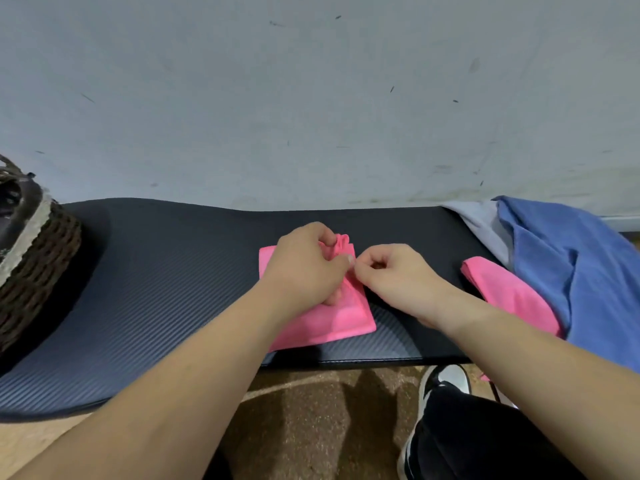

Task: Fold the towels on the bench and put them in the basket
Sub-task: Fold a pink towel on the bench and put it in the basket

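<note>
Two forearms reach in from the near side, head view. Left hand (304,268) lies palm-down on the folded pink towel (332,323) at mid-surface (156,271), its grip curled and bunching the towel's far edge. Right hand (398,275) is just beside it, grip pinching the towel's right edge. Basket (38,258) sits at left; second pink towel (512,292) and blue cloth (571,271) at right.

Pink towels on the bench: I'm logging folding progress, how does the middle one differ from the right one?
The middle pink towel is gripped by the left hand and right hand; the right pink towel lies untouched. The middle one lies clear of the blue cloth; the right one is partly under it. Both are bright pink.
</note>
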Demonstrator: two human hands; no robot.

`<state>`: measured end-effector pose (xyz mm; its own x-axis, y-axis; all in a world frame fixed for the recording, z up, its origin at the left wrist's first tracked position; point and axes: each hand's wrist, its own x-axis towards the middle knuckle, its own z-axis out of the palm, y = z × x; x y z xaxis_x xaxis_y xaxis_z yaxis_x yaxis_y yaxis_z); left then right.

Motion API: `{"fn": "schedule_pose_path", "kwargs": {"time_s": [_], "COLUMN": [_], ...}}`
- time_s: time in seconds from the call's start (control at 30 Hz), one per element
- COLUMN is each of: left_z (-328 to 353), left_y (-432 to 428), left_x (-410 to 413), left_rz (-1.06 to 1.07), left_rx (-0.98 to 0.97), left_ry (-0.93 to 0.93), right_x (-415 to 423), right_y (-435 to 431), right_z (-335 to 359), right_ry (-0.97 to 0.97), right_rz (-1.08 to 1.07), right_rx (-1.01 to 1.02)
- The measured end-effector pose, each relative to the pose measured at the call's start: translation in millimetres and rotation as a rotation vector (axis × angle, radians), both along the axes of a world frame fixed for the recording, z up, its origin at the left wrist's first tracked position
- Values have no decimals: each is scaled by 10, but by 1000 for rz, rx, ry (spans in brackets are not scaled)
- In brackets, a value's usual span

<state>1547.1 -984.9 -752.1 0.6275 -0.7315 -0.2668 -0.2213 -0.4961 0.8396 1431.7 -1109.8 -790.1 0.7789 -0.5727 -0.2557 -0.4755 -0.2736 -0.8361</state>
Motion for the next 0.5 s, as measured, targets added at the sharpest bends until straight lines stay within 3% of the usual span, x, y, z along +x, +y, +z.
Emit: {"fn": "schedule_pose_path", "kwargs": {"time_s": [0.13,0.2,0.3,0.4,0.5], "left_z": [-12,24,12,-152,-313], "left_y": [71,189,447,640,707], "left_x": [14,104,283,332,241], "left_rz": [-61,-75,-151,-242,-231], "left_rx": [7,-1,177,358,279], "left_ry": [91,-105,-440,-527,-600], "right_x": [41,50,73,104,92], "right_y": [25,40,73,125,151], "right_z": [28,30,14,24,33], "right_ry": [74,79,92,108,113], "right_rz": [-14,-13,-6,-22,-25], "right_rx": [-34,-36,-97,-103,-336]}}
